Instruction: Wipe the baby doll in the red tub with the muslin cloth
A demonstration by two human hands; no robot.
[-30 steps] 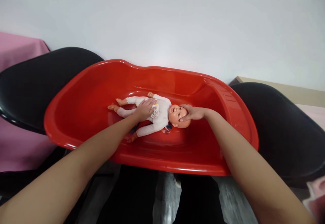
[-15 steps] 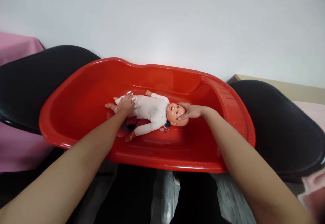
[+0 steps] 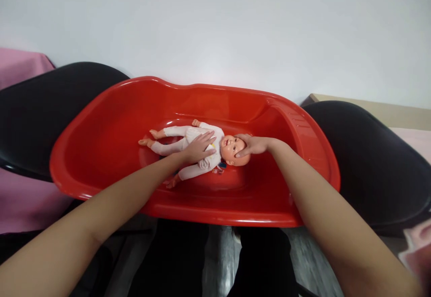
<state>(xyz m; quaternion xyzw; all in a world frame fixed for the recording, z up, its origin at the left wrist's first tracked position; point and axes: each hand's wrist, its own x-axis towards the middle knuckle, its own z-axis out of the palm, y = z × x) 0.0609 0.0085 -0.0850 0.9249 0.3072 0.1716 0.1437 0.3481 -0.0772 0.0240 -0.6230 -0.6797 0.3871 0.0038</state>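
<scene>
A baby doll (image 3: 173, 130) in white clothes lies on its back inside a red baby bathtub (image 3: 107, 153), head to the right and feet to the left. Around the top of its head is my right hand (image 3: 254, 145), thumb on the near side, other fingers on the far side and partly hidden. Across the doll's chest lies my left hand (image 3: 200, 146), fingers stretched over a crumpled white cloth (image 3: 204, 164) with a bit of yellow. The cloth shows below and beside the palm; how firmly it is gripped is hidden.
Black seats stand at the tub's left (image 3: 57, 117) and right (image 3: 370, 162) ends. Pink cloth (image 3: 27, 70) hangs at far left. Behind is a white wall (image 3: 215, 27), with a pale ledge (image 3: 363, 108) at right. My dark-trousered legs are below the near rim.
My left hand has moved with the white cloth from the doll's legs up to its chest, uncovering the legs. My right hand stays at the head.
</scene>
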